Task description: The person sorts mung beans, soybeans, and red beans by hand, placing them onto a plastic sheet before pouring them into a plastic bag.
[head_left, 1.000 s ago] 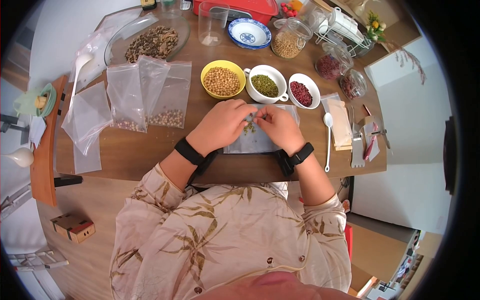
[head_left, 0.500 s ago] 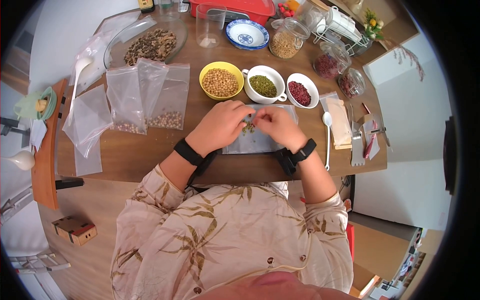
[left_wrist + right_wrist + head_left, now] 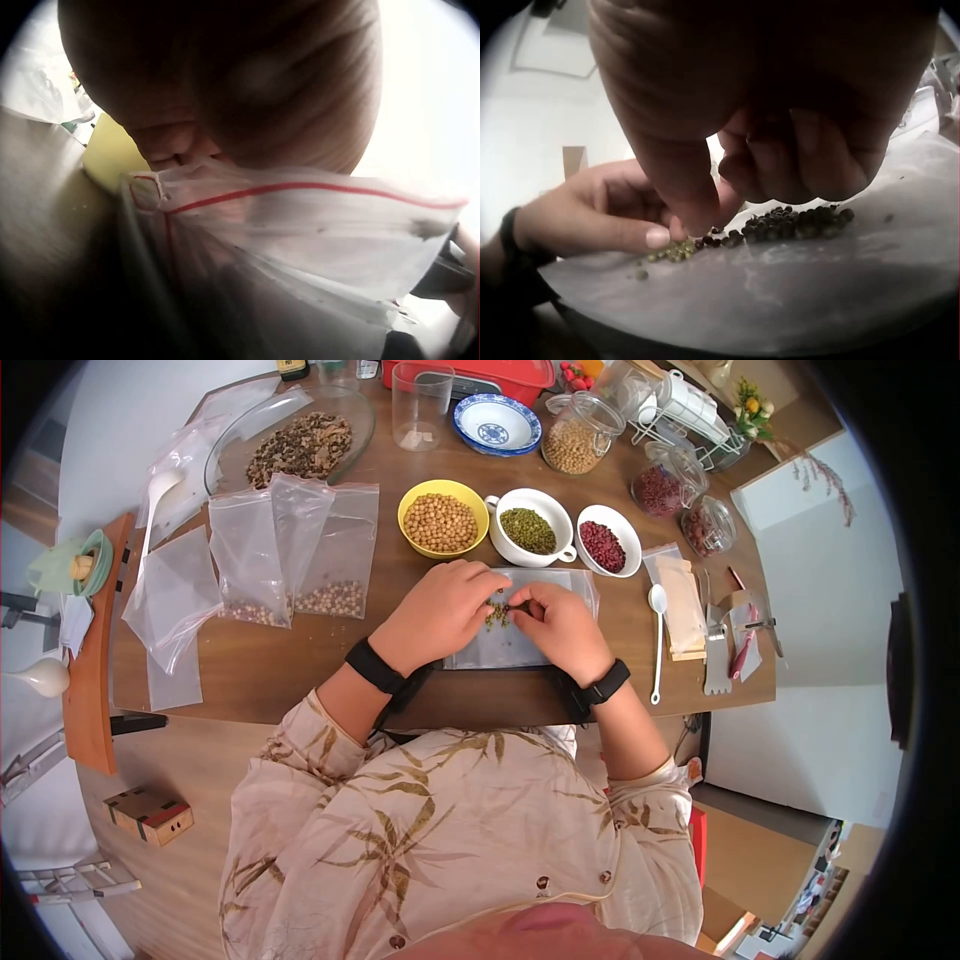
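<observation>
A clear zip bag (image 3: 490, 650) with a red seal line lies before the person, small green beans (image 3: 497, 617) and darker ones loose on it. At the left side of this pile rests the left hand (image 3: 447, 605), its fingers loosely bent and its thumb beside the green beans (image 3: 676, 253) in the right wrist view. From the other side the right hand (image 3: 563, 622) reaches in, thumb and forefinger pinched at a small dark bean (image 3: 715, 232). Dark beans (image 3: 787, 223) lie below its curled fingers. The left wrist view shows the bag's red seal (image 3: 300, 187) under the left hand.
Behind the hands stand a yellow bowl (image 3: 405, 525) of pale beans, a white cup (image 3: 500, 540) of green beans and a white bowl (image 3: 634, 555) of red beans. Filled zip bags (image 3: 345, 550) lie left; a white spoon (image 3: 657, 650) lies right. Glass jars (image 3: 580, 435) stand farther back.
The right hand drew slightly back and up, then came down with its fingertips at the bean pile. The left hand has stayed in place.
</observation>
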The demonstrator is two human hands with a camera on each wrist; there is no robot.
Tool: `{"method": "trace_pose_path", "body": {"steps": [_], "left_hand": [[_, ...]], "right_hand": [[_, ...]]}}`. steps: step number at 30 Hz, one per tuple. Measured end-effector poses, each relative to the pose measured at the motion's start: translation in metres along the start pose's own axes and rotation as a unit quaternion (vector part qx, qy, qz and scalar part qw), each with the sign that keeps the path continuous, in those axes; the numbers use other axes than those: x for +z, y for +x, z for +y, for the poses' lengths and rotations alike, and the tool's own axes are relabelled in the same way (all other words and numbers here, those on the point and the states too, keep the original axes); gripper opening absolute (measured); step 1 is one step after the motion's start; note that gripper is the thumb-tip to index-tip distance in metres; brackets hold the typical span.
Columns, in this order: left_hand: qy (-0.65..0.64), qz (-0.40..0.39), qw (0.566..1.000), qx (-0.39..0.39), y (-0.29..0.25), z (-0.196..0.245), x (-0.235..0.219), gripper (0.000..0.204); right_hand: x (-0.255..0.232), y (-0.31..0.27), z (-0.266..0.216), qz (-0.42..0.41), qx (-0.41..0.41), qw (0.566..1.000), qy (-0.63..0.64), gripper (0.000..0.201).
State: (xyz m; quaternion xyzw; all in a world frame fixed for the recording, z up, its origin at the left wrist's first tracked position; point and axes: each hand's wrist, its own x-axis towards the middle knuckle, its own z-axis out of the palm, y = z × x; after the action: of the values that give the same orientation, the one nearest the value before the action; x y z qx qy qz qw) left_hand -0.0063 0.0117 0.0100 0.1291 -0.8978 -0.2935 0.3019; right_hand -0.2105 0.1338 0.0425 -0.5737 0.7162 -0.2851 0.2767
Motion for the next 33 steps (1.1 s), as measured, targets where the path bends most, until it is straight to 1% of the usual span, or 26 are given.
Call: {"method": "trace_pose_path", "body": {"steps": [1, 3, 7, 10, 11, 12, 13, 14, 15, 16, 17, 19, 20, 21, 22, 23, 24, 26, 29, 30, 31, 33], "left_hand": [[-0.004, -0.018, 1.0, -0.012, 0.0, 0.0, -0.001, 0.042], [-0.003, -0.016, 1.0, -0.011, -0.001, 0.0, 0.0, 0.042], [0.002, -0.019, 1.0, -0.011, 0.0, 0.0, -0.001, 0.042], [-0.002, -0.016, 1.0, -0.004, 0.0, 0.001, -0.003, 0.042], [-0.002, -0.015, 1.0, -0.006, 0.0, 0.001, -0.003, 0.042], [-0.005, -0.018, 1.0, -0.009, 0.0, 0.0, -0.003, 0.041], [-0.009, -0.022, 1.0, -0.011, 0.0, 0.0, -0.002, 0.041], [-0.009, -0.021, 1.0, -0.01, 0.0, 0.0, -0.002, 0.041], [-0.004, -0.024, 1.0, -0.012, 0.0, 0.001, -0.002, 0.041], [0.002, -0.028, 1.0, -0.012, 0.001, 0.001, -0.002, 0.041], [0.001, -0.029, 1.0, -0.01, 0.001, 0.001, -0.001, 0.041], [0.007, 0.008, 1.0, 0.008, 0.001, 0.002, 0.001, 0.037], [0.008, 0.008, 1.0, 0.008, 0.001, 0.001, 0.001, 0.037], [0.002, 0.009, 1.0, 0.007, 0.001, -0.001, 0.002, 0.037], [-0.004, 0.01, 1.0, 0.007, 0.0, -0.002, 0.002, 0.037], [-0.003, 0.01, 1.0, 0.007, 0.0, -0.002, 0.002, 0.037], [-0.004, 0.013, 1.0, 0.009, 0.0, -0.002, 0.002, 0.037], [-0.004, 0.018, 1.0, 0.012, 0.0, -0.002, 0.002, 0.037], [0.001, 0.018, 1.0, 0.011, 0.0, 0.0, 0.0, 0.036], [0.0, 0.0, 1.0, 0.002, 0.0, -0.001, -0.001, 0.038], [-0.001, -0.019, 1.0, -0.007, 0.0, -0.001, -0.002, 0.04], [0.002, -0.017, 1.0, -0.006, 0.0, -0.001, -0.001, 0.04]], "right_hand": [[0.001, 0.001, -0.001, 0.0, 0.0, 1.0, 0.0, 0.02], [0.003, 0.003, -0.001, 0.005, -0.015, 1.0, -0.027, 0.018], [0.008, 0.005, 0.001, 0.017, -0.036, 0.999, -0.032, 0.015], [0.002, 0.007, 0.012, -0.01, -0.04, 0.999, -0.011, 0.013], [-0.005, 0.007, 0.019, -0.03, 0.029, 0.982, 0.186, 0.012], [-0.01, 0.007, 0.024, -0.048, 0.098, 0.921, 0.374, 0.011], [-0.016, 0.005, 0.023, -0.049, 0.098, 0.921, 0.373, 0.011], [-0.022, 0.002, 0.018, -0.078, 0.1, 0.859, 0.495, 0.011], [-0.027, -0.001, 0.016, -0.104, 0.1, 0.781, 0.608, 0.012], [-0.026, -0.002, 0.016, -0.105, 0.092, 0.78, 0.609, 0.013], [-0.025, -0.003, 0.02, -0.103, 0.092, 0.781, 0.61, 0.013], [-0.02, -0.002, 0.027, -0.1, 0.118, 0.877, 0.454, 0.016], [-0.014, -0.003, 0.022, -0.068, 0.112, 0.923, 0.361, 0.014], [-0.007, -0.003, 0.022, -0.069, 0.112, 0.923, 0.361, 0.014], [0.0, -0.001, 0.024, -0.042, 0.053, 0.96, 0.271, 0.013], [0.005, -0.001, 0.024, -0.014, -0.006, 0.984, 0.176, 0.011], [0.007, -0.001, 0.022, -0.014, -0.007, 0.984, 0.177, 0.011], [0.005, -0.001, 0.009, 0.035, -0.025, 0.997, 0.061, 0.011], [0.006, 0.0, 0.009, 0.035, -0.02, 0.999, 0.036, 0.014], [0.007, 0.001, 0.01, 0.033, -0.02, 0.999, 0.036, 0.014], [0.009, 0.001, 0.012, 0.037, -0.034, 0.998, 0.025, 0.013], [0.009, 0.002, 0.013, 0.04, -0.048, 0.998, 0.015, 0.012]]}}
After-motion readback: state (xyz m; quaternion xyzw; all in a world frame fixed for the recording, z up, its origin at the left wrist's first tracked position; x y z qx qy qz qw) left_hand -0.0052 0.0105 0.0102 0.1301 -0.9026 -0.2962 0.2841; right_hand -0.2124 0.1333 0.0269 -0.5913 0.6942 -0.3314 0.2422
